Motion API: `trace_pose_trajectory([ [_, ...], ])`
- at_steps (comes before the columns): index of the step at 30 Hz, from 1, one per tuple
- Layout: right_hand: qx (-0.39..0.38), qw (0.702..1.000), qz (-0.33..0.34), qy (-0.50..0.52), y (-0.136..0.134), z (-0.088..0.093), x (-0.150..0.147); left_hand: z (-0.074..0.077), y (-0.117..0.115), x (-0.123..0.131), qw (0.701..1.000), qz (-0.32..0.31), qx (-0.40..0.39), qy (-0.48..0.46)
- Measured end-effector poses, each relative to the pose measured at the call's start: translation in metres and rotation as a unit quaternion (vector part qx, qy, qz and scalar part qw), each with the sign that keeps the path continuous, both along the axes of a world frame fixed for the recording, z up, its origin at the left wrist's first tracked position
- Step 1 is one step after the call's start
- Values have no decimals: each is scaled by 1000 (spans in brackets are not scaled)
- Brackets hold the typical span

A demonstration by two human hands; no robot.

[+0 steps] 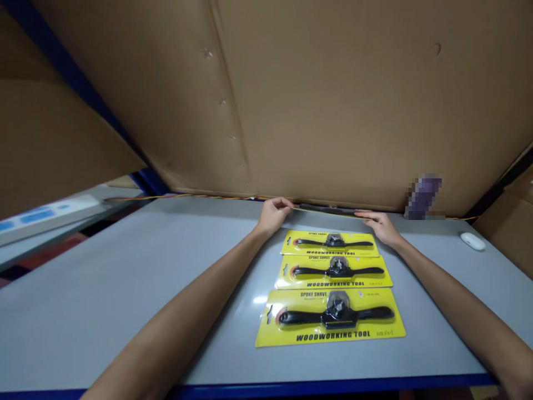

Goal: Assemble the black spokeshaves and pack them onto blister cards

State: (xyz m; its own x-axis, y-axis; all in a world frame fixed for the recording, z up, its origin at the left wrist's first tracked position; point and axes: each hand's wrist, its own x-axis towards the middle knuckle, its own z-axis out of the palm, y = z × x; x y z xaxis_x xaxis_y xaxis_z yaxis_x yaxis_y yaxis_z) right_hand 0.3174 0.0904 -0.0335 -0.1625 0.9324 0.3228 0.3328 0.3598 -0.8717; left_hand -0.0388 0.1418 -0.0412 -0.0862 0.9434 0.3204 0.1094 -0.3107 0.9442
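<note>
Three yellow blister packs, each with a black spokeshave, lie in a column on the grey table [125, 289]: the nearest pack [331, 318], the middle pack [335, 271] and the far pack [331, 243]. Beyond them a fourth yellow pack [327, 209] is seen edge-on at the foot of the cardboard wall. My left hand [272, 214] is closed on its left end. My right hand [380, 225] grips its right end with curled fingers.
A large brown cardboard wall [316, 100] rises at the table's back edge. A white computer mouse [472, 240] lies at the right. Thin wires [187, 195] run along the back. A blue frame edge [333, 386] borders the table front.
</note>
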Motion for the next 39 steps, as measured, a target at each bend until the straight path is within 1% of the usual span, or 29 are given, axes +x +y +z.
trace_pose_trajectory([
  [4, -10, 999, 21, -22, -2, 4, -1, -2, 1, -1, 1000, 3, -1, 3],
  [8, -20, 999, 20, -42, -4, 2, -4, -3, 2, 3, 1000, 2, -9, 20],
  [15, 0, 997, -2, -79, -4, -1, -7, -7, 3, 3, 993, 11, -3, 114],
  [20, 13, 996, -22, -84, -1, -4, -10, -9, 2, 5, 981, -9, -10, 194],
  [23, 21, 996, -56, -72, 2, -7, -9, -8, 0, 7, 971, -21, -14, 237],
  [28, 46, 984, -167, -48, 6, -11, -4, -5, -2, 9, 960, -21, -19, 278],
  [31, 49, 979, -194, -51, 7, -11, -4, -4, -2, 9, 957, -18, -16, 289],
  [35, 49, 978, -194, -57, 9, -12, -6, -3, -1, 9, 951, -28, -13, 308],
  [39, 44, 983, -164, -65, 17, -13, -8, -1, 1, 6, 939, -72, 1, 337],
])
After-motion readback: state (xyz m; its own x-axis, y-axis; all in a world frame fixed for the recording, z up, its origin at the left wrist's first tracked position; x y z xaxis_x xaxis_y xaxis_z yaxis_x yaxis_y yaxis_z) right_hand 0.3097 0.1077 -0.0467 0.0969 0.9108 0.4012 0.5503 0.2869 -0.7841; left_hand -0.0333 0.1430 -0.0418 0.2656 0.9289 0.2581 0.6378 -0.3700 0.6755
